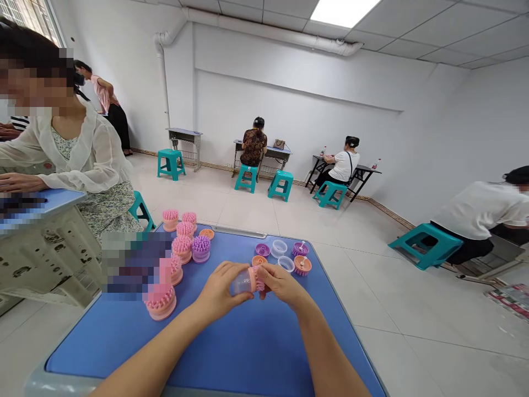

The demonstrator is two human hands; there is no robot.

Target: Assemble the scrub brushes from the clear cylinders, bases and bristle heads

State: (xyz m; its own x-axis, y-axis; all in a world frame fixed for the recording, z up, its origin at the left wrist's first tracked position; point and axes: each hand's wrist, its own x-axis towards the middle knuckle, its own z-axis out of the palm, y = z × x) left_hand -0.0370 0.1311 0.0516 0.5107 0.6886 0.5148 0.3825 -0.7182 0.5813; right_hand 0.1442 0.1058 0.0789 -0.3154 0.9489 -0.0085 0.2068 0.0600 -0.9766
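Left hand (219,289) and right hand (281,284) both closed around a clear plastic cup (240,282) with pink silicone bristles (259,278), above the blue desktop (248,353).

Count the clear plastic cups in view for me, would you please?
3: one cup held between the left hand and right hand, and two on the blue table, one farther and one nearer the hands. The blurred patch may hide more.

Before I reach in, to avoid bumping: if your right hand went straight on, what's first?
The right hand touches the pink bristled brush head, so that comes first.
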